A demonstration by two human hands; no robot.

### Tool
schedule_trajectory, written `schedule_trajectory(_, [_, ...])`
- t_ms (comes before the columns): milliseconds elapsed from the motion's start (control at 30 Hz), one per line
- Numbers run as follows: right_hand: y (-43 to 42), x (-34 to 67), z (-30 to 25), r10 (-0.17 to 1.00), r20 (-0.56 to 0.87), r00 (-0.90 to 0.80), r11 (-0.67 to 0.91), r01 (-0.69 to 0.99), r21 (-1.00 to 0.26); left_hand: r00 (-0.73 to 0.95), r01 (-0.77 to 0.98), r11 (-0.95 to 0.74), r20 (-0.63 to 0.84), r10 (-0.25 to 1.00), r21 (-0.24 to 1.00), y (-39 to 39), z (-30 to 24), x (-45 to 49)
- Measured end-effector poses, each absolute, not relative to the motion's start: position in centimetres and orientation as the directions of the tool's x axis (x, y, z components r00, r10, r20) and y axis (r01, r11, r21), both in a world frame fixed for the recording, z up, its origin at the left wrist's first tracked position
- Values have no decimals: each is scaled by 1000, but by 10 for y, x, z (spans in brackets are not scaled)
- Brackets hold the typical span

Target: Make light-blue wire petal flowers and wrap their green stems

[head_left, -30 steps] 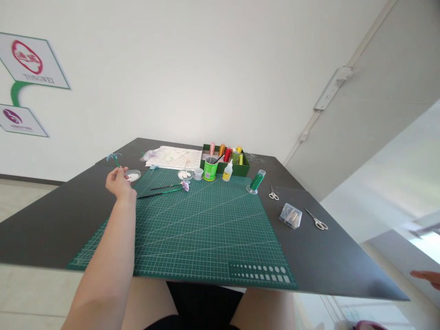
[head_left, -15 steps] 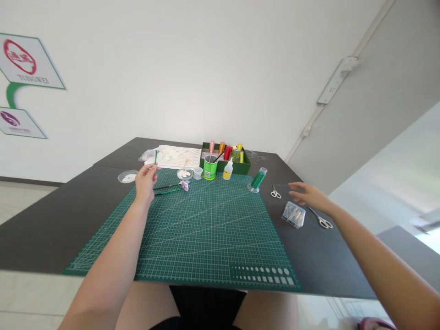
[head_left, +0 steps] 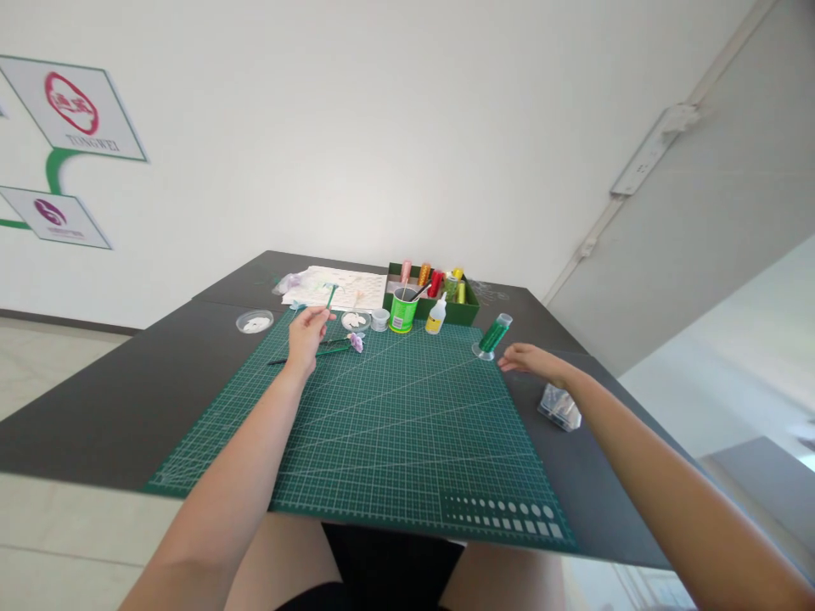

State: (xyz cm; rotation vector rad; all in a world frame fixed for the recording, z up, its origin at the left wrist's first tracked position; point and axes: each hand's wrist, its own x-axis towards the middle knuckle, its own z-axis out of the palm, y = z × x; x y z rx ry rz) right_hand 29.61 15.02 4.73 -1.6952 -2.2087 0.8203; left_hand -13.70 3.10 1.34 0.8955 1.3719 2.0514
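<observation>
Head view: on the near part of the dark table [head_left: 95, 407], a thin, flat mat [head_left: 407, 441] is spread, its green face ruled with a fine pale grid. To the right, a hard, clear plastic case [head_left: 559, 409] is set. Just beyond it, the right hand [head_left: 525, 360] is held near a spool [head_left: 493, 335] of glossy green thread, its fingers drawn together; whether anything is gripped cannot be told. At the left, above the far part of the mat, a small flower [head_left: 332, 294] is held, petals up, its slim green stem pinched narrowly by the left hand [head_left: 309, 333]. Very little weight is to be expected; the stem seems stiff, the bluish petals soft and easily crushed, so hold is best taken low on the stem. A purple bloom [head_left: 357, 342] is laid on the mat beside that hand. Farther off, flat white pieces are held in two shallow, round dishes [head_left: 255, 322], and a green cylindrical can [head_left: 402, 312] and a bottle [head_left: 436, 316] with a tapered nozzle are stood before a straight-sided carton [head_left: 472, 314]
</observation>
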Motion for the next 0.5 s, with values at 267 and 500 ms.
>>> schedule_trajectory(267, [178, 287, 130, 940, -63, -334, 251, 807, -534, -655, -78, -339, 208, 726, 937, 31, 12, -136])
schedule_trajectory(500, [161, 295, 67, 963, -213, -168, 145, 982, -119, -656, -90, -318, 184, 732, 944, 32, 10, -135])
